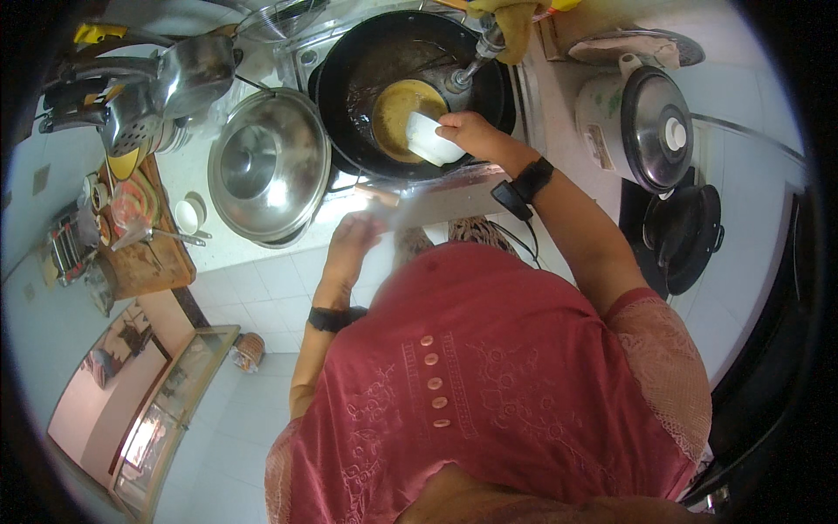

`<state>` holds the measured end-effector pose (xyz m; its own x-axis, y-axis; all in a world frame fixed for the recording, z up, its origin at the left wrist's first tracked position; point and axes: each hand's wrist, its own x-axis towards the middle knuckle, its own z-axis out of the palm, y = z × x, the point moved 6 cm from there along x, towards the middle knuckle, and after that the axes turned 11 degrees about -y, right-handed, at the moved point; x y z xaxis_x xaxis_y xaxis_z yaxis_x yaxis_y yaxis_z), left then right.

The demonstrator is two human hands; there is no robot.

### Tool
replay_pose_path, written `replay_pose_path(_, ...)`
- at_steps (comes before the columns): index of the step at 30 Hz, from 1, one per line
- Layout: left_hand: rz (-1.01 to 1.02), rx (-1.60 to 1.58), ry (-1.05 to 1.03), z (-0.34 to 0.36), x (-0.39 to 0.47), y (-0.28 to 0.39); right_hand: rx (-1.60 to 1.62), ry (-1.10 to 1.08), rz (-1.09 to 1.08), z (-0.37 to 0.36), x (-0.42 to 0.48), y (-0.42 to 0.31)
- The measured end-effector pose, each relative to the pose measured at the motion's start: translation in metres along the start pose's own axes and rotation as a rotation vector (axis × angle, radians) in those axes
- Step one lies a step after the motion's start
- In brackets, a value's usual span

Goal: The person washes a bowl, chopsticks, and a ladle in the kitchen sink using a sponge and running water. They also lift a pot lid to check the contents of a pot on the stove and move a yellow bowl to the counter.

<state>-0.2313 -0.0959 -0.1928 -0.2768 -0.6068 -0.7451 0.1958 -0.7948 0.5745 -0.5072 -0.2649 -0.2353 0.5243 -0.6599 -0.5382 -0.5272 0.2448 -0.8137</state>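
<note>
My right hand [473,134] grips a small white bowl [433,139], tilted over a large dark wok [353,72]. Beneath the bowl, a round patch of yellowish liquid [400,108] lies in the wok. A metal faucet-like spout or rod [476,60] with a cloth [514,29] around its upper end reaches over the wok's right part. My left hand [355,239] is near the counter's front edge, left of my body, with its fingers curled; blur hides whether it holds anything. Just above it, a wooden handle [376,194] lies at the stove's front.
Left of the wok sits a large steel lid or basin [272,164]. Pots and a slotted ladle [127,124] hang farther left, above a wooden cutting board [147,265] and a white cup [189,216]. A rice cooker [628,128] and a black pan [687,239] are at the right.
</note>
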Motion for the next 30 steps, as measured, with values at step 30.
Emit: replay_pose_path(30, 0.083, 0.052, -0.102, 0.056, 0.012, 0.056, 0.139, 0.725, -0.367, -0.153, -0.098, -0.102)
